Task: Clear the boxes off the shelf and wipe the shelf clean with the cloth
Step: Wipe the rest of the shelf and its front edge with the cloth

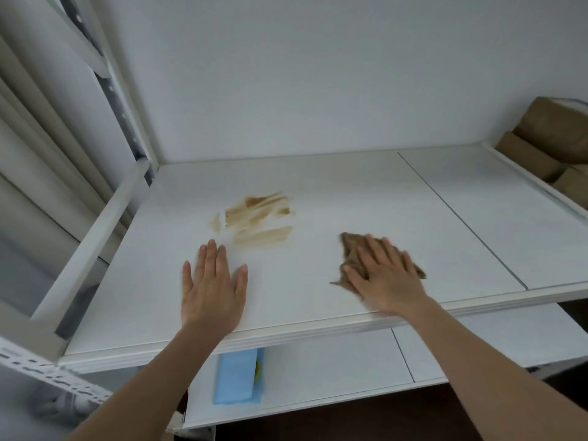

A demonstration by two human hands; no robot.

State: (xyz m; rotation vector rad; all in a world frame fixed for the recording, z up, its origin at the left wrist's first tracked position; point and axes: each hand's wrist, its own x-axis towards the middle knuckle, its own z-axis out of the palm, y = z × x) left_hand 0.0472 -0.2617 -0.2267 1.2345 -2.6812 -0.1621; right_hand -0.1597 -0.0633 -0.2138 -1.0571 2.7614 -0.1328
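no readable text, labels, brands or numbers on any surface

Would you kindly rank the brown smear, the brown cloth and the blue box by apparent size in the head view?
1. brown smear
2. brown cloth and blue box: similar, cloth partly hidden under the right hand, so unranked.

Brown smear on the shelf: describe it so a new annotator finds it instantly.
Start at the white shelf that fills the middle of the view. The brown smear lies left of its centre, just beyond the fingertips of the flat left hand. Unlike the brown cloth under the right hand, it is flat, streaky and uncovered.
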